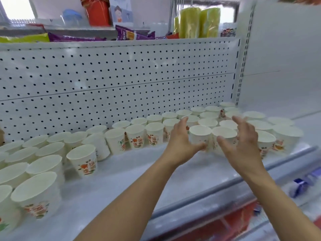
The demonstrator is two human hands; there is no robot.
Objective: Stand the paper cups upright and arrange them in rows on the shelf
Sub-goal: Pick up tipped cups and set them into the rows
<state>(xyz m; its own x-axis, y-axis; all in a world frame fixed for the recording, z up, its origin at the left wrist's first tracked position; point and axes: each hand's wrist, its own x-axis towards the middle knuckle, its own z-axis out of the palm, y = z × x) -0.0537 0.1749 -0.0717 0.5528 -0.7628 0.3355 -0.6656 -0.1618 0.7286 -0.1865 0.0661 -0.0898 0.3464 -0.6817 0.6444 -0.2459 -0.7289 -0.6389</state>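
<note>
Many white paper cups with orange print stand upright in rows along the white shelf [132,173], from the near left to the far right corner. My left hand [182,143] and my right hand [241,143] flank two front cups, one cup [199,134] and its neighbour [224,134]. Both hands have spread, relaxed fingers. The left thumb touches the left cup's lower wall. The right hand hovers beside the other cup; whether it touches is unclear. One cup [99,143] at mid left leans against its neighbours. A lone cup [83,160] stands forward of the rows.
A white pegboard back panel [121,75] rises behind the cups, and a white side panel [278,66] closes the right end. Snack packets and yellow rolls [198,21] sit on the shelf above. The shelf's front rail [225,185] runs below my wrists, with red and blue goods underneath.
</note>
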